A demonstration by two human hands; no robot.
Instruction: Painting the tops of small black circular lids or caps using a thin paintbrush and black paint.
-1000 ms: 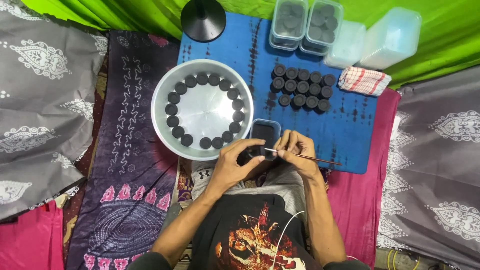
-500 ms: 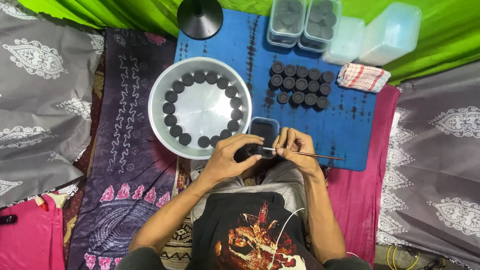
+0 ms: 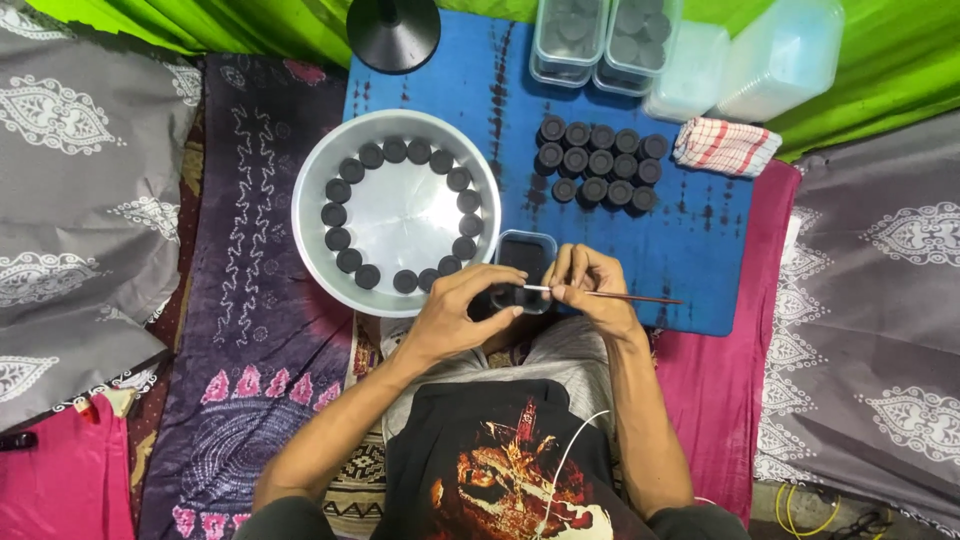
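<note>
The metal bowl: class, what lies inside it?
Small dark round caps sit in a ring along the inside wall of the bowl; its middle is bare metal. The left hand covers the rim nearest the person.

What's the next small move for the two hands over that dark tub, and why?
Probably stroke the thin brush tip across the small dark piece in the left hand. The right hand pinches the brush near its pale tip, which points at the left fingertips, both over the small dark tub. The round metal tray beside them holds a ring of similar dark caps.
</note>
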